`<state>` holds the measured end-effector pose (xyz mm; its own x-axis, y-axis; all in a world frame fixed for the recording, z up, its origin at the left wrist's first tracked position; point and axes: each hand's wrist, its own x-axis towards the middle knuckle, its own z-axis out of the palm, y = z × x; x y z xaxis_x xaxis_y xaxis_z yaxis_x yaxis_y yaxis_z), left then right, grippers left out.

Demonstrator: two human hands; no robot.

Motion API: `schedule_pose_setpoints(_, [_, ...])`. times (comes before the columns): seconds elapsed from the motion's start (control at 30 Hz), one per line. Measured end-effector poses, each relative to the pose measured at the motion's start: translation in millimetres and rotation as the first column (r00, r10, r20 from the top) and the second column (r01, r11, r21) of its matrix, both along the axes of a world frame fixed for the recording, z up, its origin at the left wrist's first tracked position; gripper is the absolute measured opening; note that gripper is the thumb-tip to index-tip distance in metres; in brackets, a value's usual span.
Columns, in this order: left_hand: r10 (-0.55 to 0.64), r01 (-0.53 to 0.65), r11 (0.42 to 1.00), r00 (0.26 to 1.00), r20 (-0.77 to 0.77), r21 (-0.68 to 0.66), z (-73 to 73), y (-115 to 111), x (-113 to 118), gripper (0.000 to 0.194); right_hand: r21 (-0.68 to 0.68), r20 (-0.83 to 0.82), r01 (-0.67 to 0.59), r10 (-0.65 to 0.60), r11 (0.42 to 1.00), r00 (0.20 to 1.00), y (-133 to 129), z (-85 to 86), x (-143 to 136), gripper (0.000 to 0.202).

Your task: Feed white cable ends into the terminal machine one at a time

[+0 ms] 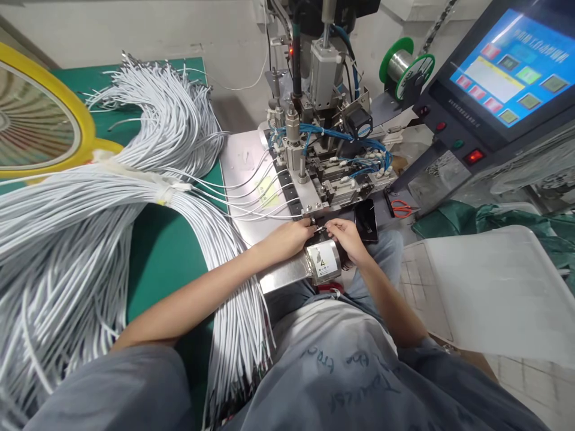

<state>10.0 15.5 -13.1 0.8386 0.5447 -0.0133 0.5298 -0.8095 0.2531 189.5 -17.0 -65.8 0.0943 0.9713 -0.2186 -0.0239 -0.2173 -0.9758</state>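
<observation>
My left hand (294, 238) is at the front edge of the machine (309, 191), its fingers pinched together on the end of a white cable. Close on its right, my right hand (345, 234) has thumb and fingertips closed at the same small end; the exact part between them is too small to make out. Several white cables (242, 194) run from the left into the machine's clamp row. Just below my hands sits a metal cylinder (324, 261) with a warning label.
Large bundles of white cable (175, 114) cover the green table (157, 263) at left, beside a yellow-rimmed fan (85, 120). A wire spool (402, 64), lit screen (512, 69), red-handled scissors (401, 209), black phone-like object (366, 220) and white bin (503, 287) are at right.
</observation>
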Motion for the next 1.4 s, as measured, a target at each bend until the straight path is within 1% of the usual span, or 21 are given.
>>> schedule_pose_setpoints(0.1, [-0.014, 0.014, 1.0, 1.0, 0.018, -0.003, 0.5, 0.0, -0.4, 0.024, -0.012, 0.003, -0.027, 0.027, 1.0, 1.0, 1.5, -1.1, -1.5, 0.022])
schedule_pose_setpoints(0.2, [-0.017, 0.017, 1.0, 0.999, 0.044, 0.007, 0.5, -0.5, -1.3, 0.034, -0.021, -0.002, -0.04, 0.04, 0.999, 0.999, 1.9, -2.0, -1.6, 0.022])
schedule_pose_setpoints(0.3, [-0.034, 0.034, 0.999, 0.999, 0.032, 0.012, -0.4, -0.9, -2.3, 0.041, -0.028, -0.01, -0.044, 0.044, 0.999, 0.999, 1.9, -2.4, -1.6, 0.023])
schedule_pose_setpoints(0.47, [-0.047, 0.049, 0.997, 0.998, -0.035, 0.058, -0.9, -2.1, -2.7, 0.042, -0.038, 0.01, -0.082, 0.082, 0.996, 0.997, 4.9, -3.2, -0.9, 0.025])
schedule_pose_setpoints(0.67, [-0.068, 0.089, 0.983, 0.989, -0.133, 0.158, 3.7, -6.0, -1.8, 0.04, -0.079, 0.001, -0.124, 0.125, 0.989, 0.992, 6.5, -6.2, -0.2, 0.03])
schedule_pose_setpoints(0.8, [-0.08, 0.106, 0.979, 0.986, -0.15, 0.176, 4.4, -6.8, -1.5, 0.04, -0.075, -0.036, -0.091, 0.089, 0.993, 0.995, 6.7, -6.1, -1.1, 0.031])
schedule_pose_setpoints(0.9, [-0.092, 0.12, 0.976, 0.983, -0.156, 0.183, 4.4, -6.5, -1.5, 0.039, -0.061, -0.009, -0.079, 0.078, 0.995, 0.997, 9.0, -4.3, -1.4, 0.031])
schedule_pose_setpoints(1.0, [-0.095, 0.124, 0.974, 0.983, -0.157, 0.187, 4.2, -6.4, -1.5, 0.039, -0.071, 0.038, -0.115, 0.118, 0.991, 0.992, 11.2, -3.0, -1.3, 0.032])
schedule_pose_setpoints(1.1, [-0.087, 0.114, 0.973, 0.986, -0.142, 0.2, 2.5, -6.6, -1.6, 0.04, -0.078, 0.037, -0.166, 0.17, 0.983, 0.985, 10.8, -3.6, -1.9, 0.03])
schedule_pose_setpoints(1.2, [-0.069, 0.091, 0.975, 0.991, -0.114, 0.202, 1.5, -7.2, -2.5, 0.041, -0.023, 0.058, -0.225, 0.226, 0.974, 0.972, 9.1, -6.6, -3.0, 0.029])
schedule_pose_setpoints(1.27, [-0.053, 0.075, 0.981, 0.991, -0.12, 0.181, 3.3, -7.9, -3.8, 0.037, 0.016, 0.076, -0.261, 0.259, 0.965, 0.963, 9.3, -9.3, -3.2, 0.03])
schedule_pose_setpoints(1.33, [-0.027, 0.053, 0.986, 0.986, -0.162, 0.158, 7.2, -9.1, -5.3, 0.026, 0.033, 0.102, -0.291, 0.287, 0.956, 0.953, 11.4, -11.1, -2.2, 0.028])
schedule_pose_setpoints(1.4, [0.009, 0.023, 0.988, 0.98, -0.2, 0.155, 11.7, -10.5, -6.4, 0.02, 0.048, 0.182, -0.324, 0.31, 0.945, 0.933, 14.5, -11.0, 0.5, 0.025])
